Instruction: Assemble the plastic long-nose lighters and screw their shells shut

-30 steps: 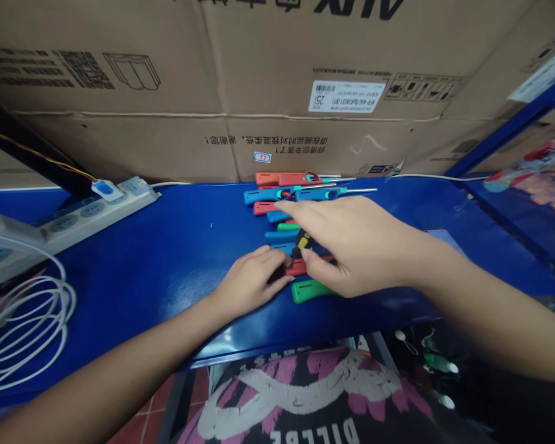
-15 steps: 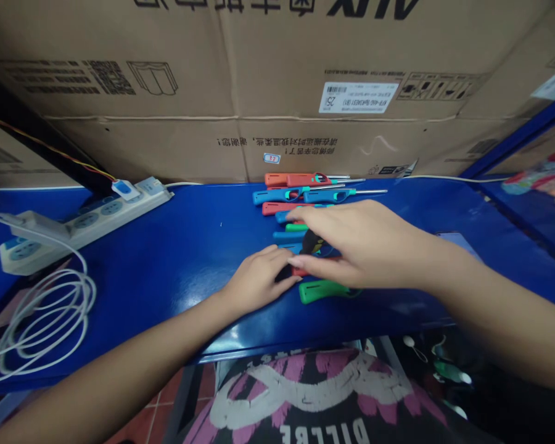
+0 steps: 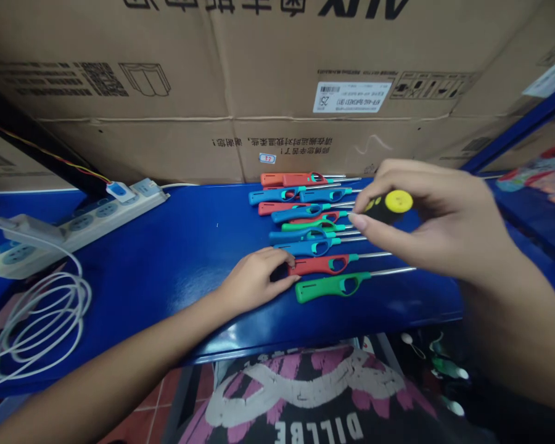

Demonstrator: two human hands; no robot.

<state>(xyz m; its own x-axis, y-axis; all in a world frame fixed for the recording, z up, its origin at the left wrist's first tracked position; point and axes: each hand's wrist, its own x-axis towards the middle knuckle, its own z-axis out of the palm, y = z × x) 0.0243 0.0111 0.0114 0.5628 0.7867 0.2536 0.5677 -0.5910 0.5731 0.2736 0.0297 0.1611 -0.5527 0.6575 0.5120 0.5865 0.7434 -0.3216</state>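
Note:
Long-nosed gas lighters in red, blue and green lie in a stack of rows on the blue shelf (image 3: 189, 246), handles left and metal tubes right. My left hand (image 3: 254, 280) rests on the shelf, its curled fingers and thumb closed around the handle end of a red lighter (image 3: 319, 265). Nearest me lies a green lighter (image 3: 326, 287), just below that hand. Raised over the lighters' tubes, my right hand (image 3: 444, 216) grips what looks like a screwdriver (image 3: 388, 205), with a black handle and round yellow end. Its shaft is not visible.
A large cardboard box (image 3: 166, 142) stands along the back, with a small price tag (image 3: 267, 158) on it. At left are a white power strip (image 3: 87, 222) and a coiled white cable (image 3: 41, 327). A blue shelf post (image 3: 513, 139) rises at right.
My right hand has lifted off the lighters and moved right with the screwdriver, uncovering the lighters' triggers and tubes. My left hand stays by the red lighter's handle.

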